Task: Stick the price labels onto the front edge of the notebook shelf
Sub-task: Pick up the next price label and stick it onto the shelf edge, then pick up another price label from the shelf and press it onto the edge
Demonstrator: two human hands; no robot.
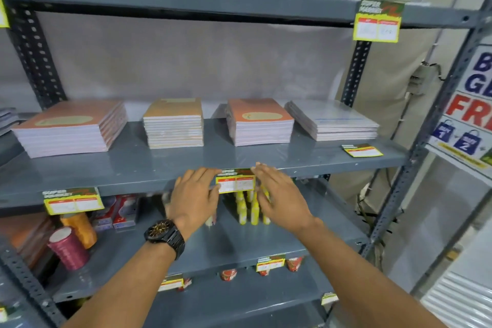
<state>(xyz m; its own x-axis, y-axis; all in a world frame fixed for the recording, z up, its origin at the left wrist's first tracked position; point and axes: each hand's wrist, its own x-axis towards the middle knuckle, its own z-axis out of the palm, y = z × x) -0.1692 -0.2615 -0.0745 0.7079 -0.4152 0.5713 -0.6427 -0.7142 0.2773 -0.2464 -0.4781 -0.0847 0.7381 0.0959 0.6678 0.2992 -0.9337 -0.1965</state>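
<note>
You are pressing a price label onto the notebook shelf front edge, left hand and right hand flanking it, fingers spread flat, gripping nothing. Next, probably the spare label lying on the shelf.

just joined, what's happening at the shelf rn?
A person is pressing a yellow-and-red price label onto the front edge of the grey metal notebook shelf. The left hand, with a black wristwatch, and the right hand flank the label, fingers open. One label already hangs further left; another lies loose on the shelf top, right.
</note>
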